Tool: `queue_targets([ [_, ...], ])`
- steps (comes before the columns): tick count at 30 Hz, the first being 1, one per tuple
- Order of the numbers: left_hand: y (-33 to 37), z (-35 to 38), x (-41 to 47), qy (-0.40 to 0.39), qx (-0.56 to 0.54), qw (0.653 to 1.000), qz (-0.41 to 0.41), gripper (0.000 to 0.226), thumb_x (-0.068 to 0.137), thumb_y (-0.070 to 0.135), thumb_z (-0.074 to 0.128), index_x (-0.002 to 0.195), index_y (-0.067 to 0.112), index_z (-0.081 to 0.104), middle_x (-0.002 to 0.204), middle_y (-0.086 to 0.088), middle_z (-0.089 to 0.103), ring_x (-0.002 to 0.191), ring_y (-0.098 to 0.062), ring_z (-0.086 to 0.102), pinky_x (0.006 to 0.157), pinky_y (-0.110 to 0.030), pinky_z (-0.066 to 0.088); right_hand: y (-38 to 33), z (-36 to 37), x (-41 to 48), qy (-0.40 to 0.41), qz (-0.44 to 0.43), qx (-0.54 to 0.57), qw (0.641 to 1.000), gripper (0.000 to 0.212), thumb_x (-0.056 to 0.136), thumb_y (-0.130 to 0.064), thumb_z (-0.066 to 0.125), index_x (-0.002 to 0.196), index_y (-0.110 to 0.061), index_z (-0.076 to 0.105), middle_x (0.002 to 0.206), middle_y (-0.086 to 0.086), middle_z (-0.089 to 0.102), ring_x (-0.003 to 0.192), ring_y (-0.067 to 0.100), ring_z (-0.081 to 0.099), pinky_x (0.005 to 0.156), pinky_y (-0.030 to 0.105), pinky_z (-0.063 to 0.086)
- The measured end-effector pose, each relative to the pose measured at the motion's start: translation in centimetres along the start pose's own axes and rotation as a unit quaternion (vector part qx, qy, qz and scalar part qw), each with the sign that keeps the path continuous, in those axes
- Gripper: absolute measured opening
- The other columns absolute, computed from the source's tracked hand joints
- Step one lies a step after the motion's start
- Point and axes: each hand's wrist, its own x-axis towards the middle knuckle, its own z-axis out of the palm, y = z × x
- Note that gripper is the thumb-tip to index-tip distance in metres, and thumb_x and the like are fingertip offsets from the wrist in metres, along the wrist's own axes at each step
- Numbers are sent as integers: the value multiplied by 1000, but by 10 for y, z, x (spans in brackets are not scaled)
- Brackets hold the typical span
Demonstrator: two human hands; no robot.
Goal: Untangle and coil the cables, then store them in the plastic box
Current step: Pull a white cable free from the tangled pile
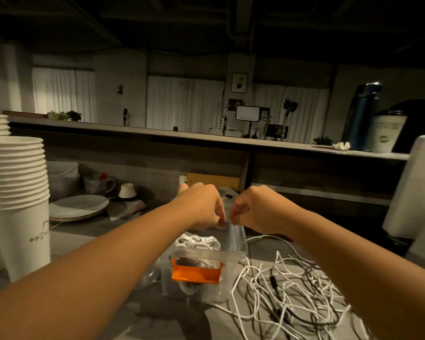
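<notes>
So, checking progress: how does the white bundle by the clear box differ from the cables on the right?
The white bundle is wound into a compact coil; the cable pile is loose and tangled. The bundle sits at the plastic box; the pile sprawls over the table. The pile includes a dark cable; the bundle shows none. Both hold white cable.

Nothing reads clearly. Dark handwritten marks on the bottom white paper cup (pixel 22 241), left, and print with a green round logo on the white lidded cup (pixel 387 133), right, are blurred.
</notes>
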Motion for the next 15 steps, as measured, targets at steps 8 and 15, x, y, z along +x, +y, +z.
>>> queue_targets([
  [8,85,5,8,2,-6,999,52,15,87,48,74,96,38,80,100,13,72,110,-18,54,96,-41,35,44,-24,-54,28,52,-16,998,9,87,-36,75,94,-34,81,86,-11,75,79,13,67,79,38,59],
  [15,130,34,15,-17,-61,996,64,16,89,24,70,93,35,80,92,6,73,102,-23,60,95,-42,51,86,-16,-89,43,89,-6,995,8,86,-33,74,90,-32,81,83,-8,75,79,16,68,78,38,59],
])
